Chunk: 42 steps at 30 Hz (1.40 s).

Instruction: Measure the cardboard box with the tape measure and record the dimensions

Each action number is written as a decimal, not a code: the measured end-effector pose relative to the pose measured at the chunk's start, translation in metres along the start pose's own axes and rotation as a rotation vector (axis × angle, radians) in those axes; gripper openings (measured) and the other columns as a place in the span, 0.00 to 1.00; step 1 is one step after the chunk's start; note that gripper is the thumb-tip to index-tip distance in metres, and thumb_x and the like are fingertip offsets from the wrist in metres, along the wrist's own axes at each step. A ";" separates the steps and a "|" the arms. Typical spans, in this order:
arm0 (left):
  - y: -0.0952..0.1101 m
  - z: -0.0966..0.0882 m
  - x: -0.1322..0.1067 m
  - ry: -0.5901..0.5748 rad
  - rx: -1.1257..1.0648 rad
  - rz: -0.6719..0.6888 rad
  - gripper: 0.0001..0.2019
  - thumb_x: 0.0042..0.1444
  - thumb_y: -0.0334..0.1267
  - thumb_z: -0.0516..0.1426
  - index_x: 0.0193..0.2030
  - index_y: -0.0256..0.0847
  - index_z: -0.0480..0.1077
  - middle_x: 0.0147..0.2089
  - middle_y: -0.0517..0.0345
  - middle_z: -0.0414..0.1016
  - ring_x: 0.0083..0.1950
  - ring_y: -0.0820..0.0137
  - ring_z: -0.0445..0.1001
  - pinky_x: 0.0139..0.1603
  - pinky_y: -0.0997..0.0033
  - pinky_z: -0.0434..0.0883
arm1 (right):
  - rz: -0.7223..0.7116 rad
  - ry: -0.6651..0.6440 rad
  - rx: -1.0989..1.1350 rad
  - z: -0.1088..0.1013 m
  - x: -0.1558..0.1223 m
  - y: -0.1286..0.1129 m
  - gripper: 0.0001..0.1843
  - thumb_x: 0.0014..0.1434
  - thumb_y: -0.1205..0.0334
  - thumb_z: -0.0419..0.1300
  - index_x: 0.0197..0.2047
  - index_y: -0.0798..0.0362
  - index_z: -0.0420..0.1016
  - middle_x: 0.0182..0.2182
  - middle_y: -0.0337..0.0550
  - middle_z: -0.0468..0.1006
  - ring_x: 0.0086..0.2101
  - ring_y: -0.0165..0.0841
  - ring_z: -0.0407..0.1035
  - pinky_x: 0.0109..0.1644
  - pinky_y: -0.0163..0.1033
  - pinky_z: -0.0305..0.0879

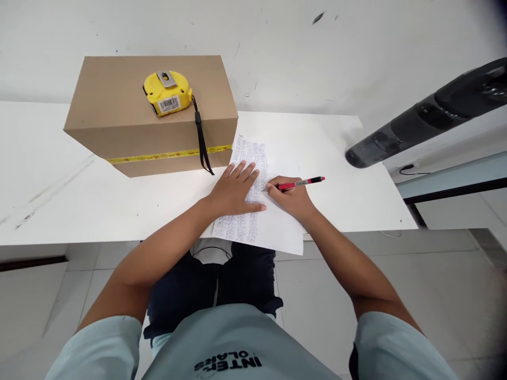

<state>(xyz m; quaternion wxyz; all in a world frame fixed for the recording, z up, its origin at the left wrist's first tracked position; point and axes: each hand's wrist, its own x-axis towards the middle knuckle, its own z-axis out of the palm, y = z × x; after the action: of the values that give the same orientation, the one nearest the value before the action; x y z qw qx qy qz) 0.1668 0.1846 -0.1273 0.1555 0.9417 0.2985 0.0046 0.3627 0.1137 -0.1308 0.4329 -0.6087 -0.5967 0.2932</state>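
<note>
cardbd box (119,95) on white table (71,206), visible faces closed, contents n/v; yellow tape meas. (170,94) on top, blk strap (201,138) hanging down front. l hand (237,192) spread flat on written-on paper (282,232), which overhangs front edge. r hand (291,199) clamped on red/blk pen (303,183), point at paper. far r: dark cyl. device (404,129), insides can't tell.
</note>
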 end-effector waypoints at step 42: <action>-0.002 0.004 0.001 0.039 -0.062 0.019 0.53 0.58 0.74 0.51 0.78 0.39 0.46 0.82 0.44 0.38 0.83 0.46 0.35 0.81 0.43 0.38 | -0.026 0.033 -0.049 0.000 -0.002 0.000 0.10 0.55 0.61 0.61 0.23 0.49 0.72 0.19 0.35 0.70 0.22 0.30 0.60 0.26 0.38 0.57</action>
<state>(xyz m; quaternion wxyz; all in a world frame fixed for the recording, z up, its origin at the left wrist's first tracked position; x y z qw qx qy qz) 0.1666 0.1860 -0.1317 0.1787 0.9389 0.2922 0.0336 0.3628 0.1117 -0.1311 0.4313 -0.6161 -0.6044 0.2627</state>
